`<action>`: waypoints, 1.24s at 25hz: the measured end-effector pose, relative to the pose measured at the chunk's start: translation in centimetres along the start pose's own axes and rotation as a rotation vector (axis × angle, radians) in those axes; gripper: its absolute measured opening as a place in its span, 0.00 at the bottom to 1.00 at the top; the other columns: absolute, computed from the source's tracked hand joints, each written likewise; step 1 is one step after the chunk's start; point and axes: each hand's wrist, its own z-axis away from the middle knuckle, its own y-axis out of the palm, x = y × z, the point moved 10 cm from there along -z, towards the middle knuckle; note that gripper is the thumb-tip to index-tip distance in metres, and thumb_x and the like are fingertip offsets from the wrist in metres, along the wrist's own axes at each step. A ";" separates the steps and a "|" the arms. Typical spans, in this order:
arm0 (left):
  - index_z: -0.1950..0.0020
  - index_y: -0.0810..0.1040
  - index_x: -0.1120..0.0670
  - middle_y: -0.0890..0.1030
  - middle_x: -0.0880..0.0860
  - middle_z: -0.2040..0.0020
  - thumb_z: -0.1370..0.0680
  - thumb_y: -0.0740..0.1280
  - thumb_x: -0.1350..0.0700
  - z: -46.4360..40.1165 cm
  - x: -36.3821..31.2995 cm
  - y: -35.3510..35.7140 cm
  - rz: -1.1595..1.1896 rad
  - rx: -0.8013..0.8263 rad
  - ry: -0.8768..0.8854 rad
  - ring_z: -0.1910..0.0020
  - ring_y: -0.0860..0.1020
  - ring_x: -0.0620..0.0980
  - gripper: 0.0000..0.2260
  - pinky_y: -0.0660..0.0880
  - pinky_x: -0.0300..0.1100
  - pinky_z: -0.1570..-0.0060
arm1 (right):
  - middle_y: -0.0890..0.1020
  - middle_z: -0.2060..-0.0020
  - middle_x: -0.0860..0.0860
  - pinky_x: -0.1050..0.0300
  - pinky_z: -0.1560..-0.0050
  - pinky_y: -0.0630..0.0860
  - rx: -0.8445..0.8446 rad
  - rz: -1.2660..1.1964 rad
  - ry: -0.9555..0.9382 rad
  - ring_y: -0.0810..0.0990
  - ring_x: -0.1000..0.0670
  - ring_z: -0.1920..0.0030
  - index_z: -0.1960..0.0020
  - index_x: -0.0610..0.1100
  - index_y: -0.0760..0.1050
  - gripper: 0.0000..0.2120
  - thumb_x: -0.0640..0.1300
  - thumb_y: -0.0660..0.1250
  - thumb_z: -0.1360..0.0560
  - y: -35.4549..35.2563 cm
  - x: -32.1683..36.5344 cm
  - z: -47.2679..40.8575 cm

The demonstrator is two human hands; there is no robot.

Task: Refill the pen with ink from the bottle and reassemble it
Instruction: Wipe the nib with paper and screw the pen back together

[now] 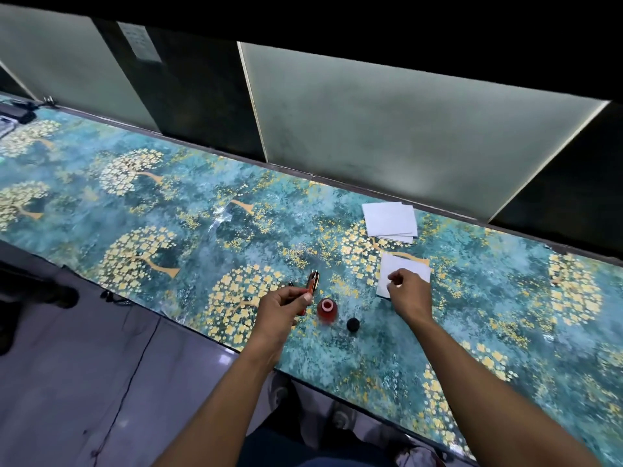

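A long counter (141, 210) runs slantwise across the view, covered in a glossy teal sheet printed with golden-leaved trees; light glints off a crease near its middle. Behind its far edge stand frosted glass panels (397, 129), pale grey-green, set in light frames with dark gaps between them. A small paper notice (139, 40) is stuck on the dark panel at upper left. Below the near edge lies a smooth grey floor (84, 382), crossed by a thin black cable (135, 375).

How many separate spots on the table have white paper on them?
2. A fanned paper stack lies near the table's far edge; a single sheet lies nearer, partly under the right hand. More may be hidden beneath.
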 end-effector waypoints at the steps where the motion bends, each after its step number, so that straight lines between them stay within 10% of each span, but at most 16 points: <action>1: 0.53 0.84 0.54 0.85 0.52 0.59 0.25 0.73 0.59 0.0 0.2 -0.2 -0.004 -0.009 -0.004 0.62 0.79 0.48 0.02 0.71 0.41 0.63 | 0.85 0.48 0.46 0.56 0.51 0.73 0.002 -0.014 -0.012 0.82 0.44 0.47 0.44 0.42 0.82 0.09 0.40 0.69 0.23 0.3 0.3 0.4; 17: 0.52 0.84 0.58 0.86 0.57 0.56 0.24 0.72 0.60 1.2 4.0 -2.4 -0.001 -0.083 -0.062 0.61 0.81 0.50 0.03 0.73 0.46 0.58 | 0.83 0.56 0.54 0.55 0.52 0.77 0.220 -0.049 -0.352 0.80 0.53 0.55 0.49 0.47 0.82 0.04 0.46 0.70 0.22 5.5 11.5 4.4; 31: 0.52 0.84 0.57 0.86 0.53 0.60 0.23 0.72 0.60 0.6 3.2 -9.2 0.125 -0.216 -0.048 0.62 0.84 0.49 0.02 0.76 0.48 0.56 | 0.85 0.53 0.46 0.47 0.46 0.75 0.378 0.853 -0.652 0.84 0.42 0.52 0.58 0.47 0.74 0.05 0.41 0.64 0.24 17.8 19.9 4.7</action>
